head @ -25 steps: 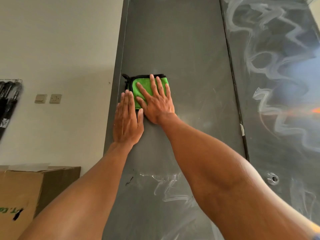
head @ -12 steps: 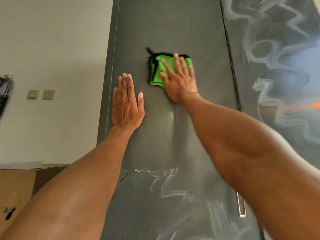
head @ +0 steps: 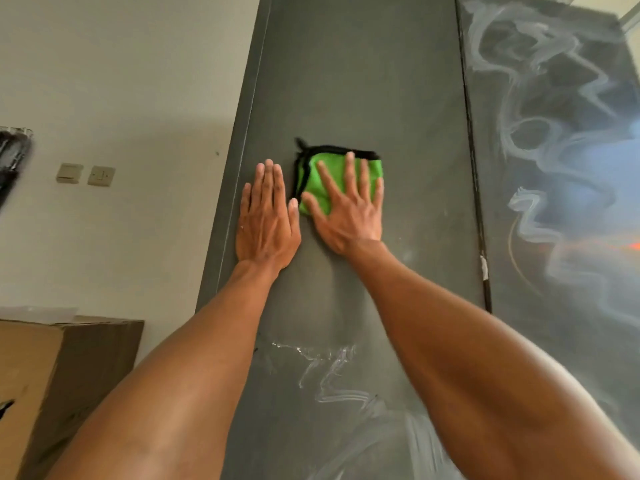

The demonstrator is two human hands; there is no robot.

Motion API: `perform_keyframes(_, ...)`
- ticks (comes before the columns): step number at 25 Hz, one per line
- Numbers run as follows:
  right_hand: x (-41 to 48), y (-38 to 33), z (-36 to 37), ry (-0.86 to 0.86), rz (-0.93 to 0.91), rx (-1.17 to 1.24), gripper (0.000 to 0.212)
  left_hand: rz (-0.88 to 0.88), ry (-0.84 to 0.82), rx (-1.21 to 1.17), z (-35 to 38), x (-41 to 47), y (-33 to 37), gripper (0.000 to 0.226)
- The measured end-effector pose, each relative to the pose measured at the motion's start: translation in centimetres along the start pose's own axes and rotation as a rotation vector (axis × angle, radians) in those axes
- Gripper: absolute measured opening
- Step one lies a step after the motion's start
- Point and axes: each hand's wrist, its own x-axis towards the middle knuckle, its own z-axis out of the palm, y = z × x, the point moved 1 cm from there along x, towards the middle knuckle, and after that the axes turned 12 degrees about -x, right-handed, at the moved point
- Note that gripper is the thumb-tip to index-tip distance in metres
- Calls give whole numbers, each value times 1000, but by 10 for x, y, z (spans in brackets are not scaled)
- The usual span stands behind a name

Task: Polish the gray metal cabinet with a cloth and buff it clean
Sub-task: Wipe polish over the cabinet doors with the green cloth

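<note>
R hand fingers splayed, pressing green cloth; black hem up | L hand fingers straight, flat on cabinet

My left hand lies flat just left of the cloth, blocking that way. To the right, bare cabinet door runs open as far as the seam.

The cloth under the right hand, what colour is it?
Bright green with a black edge trim, seen in the head view: cloth pressed flat by the right hand.
</note>
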Motion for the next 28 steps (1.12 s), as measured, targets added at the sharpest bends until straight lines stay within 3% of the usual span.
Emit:
perform_keyframes(3, -4, 22, -1, -35, -102, 6, 57, 1, -23, 6, -2, -2, 3, 66)
perform_keyframes(8, -40, 122, 9, -22, 297, 65, 54, -29, -60, 32, -9, -34, 5, 66)
perform_keyframes(12, -67, 129, 10, -72, 436, 106, 59, -13, -121, 72, -15, -58, 2, 65)
perform_keyframes(14, -73, 96, 8, -44, 378, 72, 63, -20, -152, 120, -17, -58, 2, 65)
perform_keyframes(18, -108, 3, 10, -69, 38, -29, 71, 9, -248, 216, -29, -66, 1, 62)
perform_keyframes(21, -119, -6, 10, -104, -53, -52, 62, -16, -254, 229, -40, -92, -6, 63)
perform_keyframes(24, -121, 54, 2, -145, 181, -104, 60, -38, -274, 202, -48, -126, -6, 63)
perform_keyframes(26, -137, 99, 0, -235, 397, -40, 67, -19, -309, 198, -54, -144, -10, 64)
perform_keyframes(28, -150, 111, 1, -284, 483, 43, 71, 24, -346, 193, -62, -152, -19, 64)
